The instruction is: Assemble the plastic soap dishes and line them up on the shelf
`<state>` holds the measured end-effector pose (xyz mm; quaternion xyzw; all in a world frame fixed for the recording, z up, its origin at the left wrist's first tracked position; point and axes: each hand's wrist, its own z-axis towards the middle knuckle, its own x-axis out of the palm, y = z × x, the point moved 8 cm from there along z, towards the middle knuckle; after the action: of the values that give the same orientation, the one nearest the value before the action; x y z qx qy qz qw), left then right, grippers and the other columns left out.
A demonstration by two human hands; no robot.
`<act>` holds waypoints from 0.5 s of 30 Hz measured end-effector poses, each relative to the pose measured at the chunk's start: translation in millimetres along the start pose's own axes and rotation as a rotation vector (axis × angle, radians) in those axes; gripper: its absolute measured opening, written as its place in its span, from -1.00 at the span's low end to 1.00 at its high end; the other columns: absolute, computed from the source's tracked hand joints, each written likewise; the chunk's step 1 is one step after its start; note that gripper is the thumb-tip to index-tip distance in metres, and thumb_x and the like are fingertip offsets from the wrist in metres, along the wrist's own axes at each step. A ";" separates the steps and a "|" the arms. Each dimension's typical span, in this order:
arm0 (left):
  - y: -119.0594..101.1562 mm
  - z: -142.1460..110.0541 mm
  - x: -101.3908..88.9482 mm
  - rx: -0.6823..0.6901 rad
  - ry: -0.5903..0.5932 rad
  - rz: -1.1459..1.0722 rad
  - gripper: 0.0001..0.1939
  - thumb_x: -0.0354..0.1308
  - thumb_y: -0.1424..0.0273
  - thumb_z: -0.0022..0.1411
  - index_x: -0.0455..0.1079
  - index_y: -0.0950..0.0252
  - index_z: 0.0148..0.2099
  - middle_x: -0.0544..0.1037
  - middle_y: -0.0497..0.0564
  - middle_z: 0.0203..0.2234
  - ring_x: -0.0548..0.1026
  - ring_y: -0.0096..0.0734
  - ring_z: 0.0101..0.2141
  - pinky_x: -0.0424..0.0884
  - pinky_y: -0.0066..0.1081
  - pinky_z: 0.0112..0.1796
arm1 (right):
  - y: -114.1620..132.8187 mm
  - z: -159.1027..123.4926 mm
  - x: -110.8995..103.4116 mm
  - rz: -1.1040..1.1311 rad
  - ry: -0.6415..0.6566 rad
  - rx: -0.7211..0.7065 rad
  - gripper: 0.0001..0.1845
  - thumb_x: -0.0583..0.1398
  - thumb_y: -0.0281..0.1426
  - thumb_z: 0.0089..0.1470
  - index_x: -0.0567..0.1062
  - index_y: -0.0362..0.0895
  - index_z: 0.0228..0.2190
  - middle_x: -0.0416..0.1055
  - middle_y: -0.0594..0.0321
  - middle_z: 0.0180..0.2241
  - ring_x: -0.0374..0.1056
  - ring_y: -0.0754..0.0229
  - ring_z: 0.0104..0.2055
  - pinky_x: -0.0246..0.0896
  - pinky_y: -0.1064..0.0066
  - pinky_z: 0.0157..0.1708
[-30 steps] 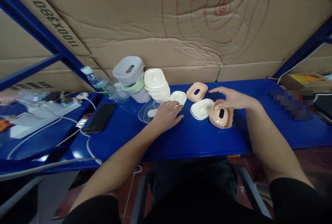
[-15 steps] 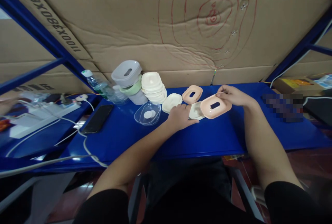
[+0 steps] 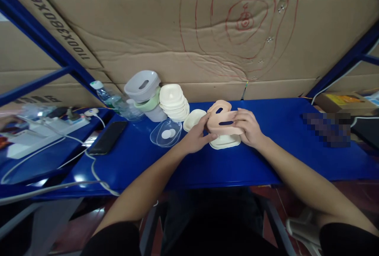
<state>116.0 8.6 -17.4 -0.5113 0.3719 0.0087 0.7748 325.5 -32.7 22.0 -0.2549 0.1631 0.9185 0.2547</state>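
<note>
Between both hands I hold a peach plastic lid (image 3: 217, 123) with an oval slot, tilted over a cream plastic piece (image 3: 226, 142) on the blue table. My left hand (image 3: 197, 135) grips its left edge; my right hand (image 3: 248, 126) has its fingers over the right side. Just behind stands another peach lid (image 3: 217, 106) with a slot, partly covered by the held one. A second cream piece (image 3: 194, 119) lies left of it, partly behind my left hand. Clear plastic lids (image 3: 166, 133) with white round spots rest further left.
A stack of cream pieces (image 3: 173, 102) stands at the back, beside grey and green containers (image 3: 142, 86). Plastic bottles (image 3: 114, 100), a black phone (image 3: 109, 137), white cables and a power strip (image 3: 47, 133) are on the left. A cardboard box (image 3: 343, 102) sits far right.
My right hand has lifted the peach lid and carried it left over the cream piece. My left hand has come off the cream pieces and now grips the lid too.
</note>
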 end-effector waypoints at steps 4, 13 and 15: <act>-2.7 -1.6 -7.0 0.040 -0.121 -0.022 -0.19 0.41 -0.03 0.24 0.34 0.26 0.37 0.58 0.22 0.14 0.60 -0.06 0.00 0.56 -0.10 0.01 | -13.7 -6.3 -1.2 0.029 0.010 0.100 -0.83 0.21 -0.13 0.34 0.48 0.15 -0.08 0.53 0.18 0.16 0.39 -0.19 0.31 0.22 -0.38 0.36; -19.7 -8.8 -3.2 0.003 -0.134 0.479 -0.32 0.57 -0.05 0.07 0.52 0.20 0.11 0.67 0.14 0.03 0.62 0.05 0.06 0.49 -0.01 0.11 | -20.2 -10.3 6.0 0.207 0.470 0.275 -0.20 0.46 0.00 0.12 0.45 0.19 0.33 0.22 0.14 0.48 0.21 -0.30 0.48 0.23 -0.26 0.42; -20.1 -8.6 4.7 -0.024 -0.077 0.561 -0.28 0.57 -0.08 0.05 0.51 0.19 0.12 0.68 0.14 0.03 0.62 0.08 0.08 0.46 0.01 0.14 | -17.0 -10.2 10.6 0.255 0.527 0.284 -0.23 0.46 0.01 0.12 0.49 0.20 0.31 0.24 0.16 0.47 0.22 -0.31 0.47 0.21 -0.26 0.42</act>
<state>122.5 -9.6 -6.0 -0.3971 0.4688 0.2466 0.7495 330.9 -19.1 4.9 -0.4235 0.3807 0.8133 0.1197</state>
